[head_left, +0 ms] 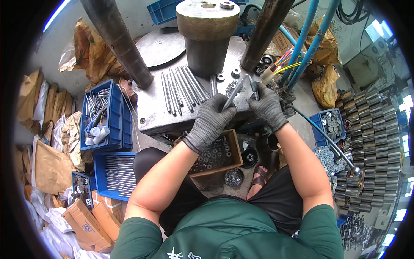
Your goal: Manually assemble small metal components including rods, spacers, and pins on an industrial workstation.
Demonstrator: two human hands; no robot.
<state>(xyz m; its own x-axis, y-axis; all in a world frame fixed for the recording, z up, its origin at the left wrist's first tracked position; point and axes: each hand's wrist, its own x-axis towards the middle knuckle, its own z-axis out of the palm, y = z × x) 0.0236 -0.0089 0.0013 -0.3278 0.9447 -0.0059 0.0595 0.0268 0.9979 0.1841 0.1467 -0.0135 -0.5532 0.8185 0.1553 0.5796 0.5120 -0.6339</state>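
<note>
In grey knit gloves, both my hands are over the near edge of a steel press table (151,113). My left hand (209,122) is closed on a slim metal shaft (235,93), which points up and away to the right. My right hand (268,107) grips a dark, narrow piece with a pointed end (253,86); its exact kind is hard to make out. The two tips are close together. Left of them, a row of metal shafts (179,88) lies on the table. Small ring bearings (235,72) sit near the central press cylinder (207,52).
Two dark columns (116,39) (263,32) rise from the table. Below its edge is a wooden box (235,149) of bearings. Blue crates (100,172) with shafts stand left; stacked metal tubes (371,142) fill the right. A lever with a ball end (355,171) slants beside my right arm.
</note>
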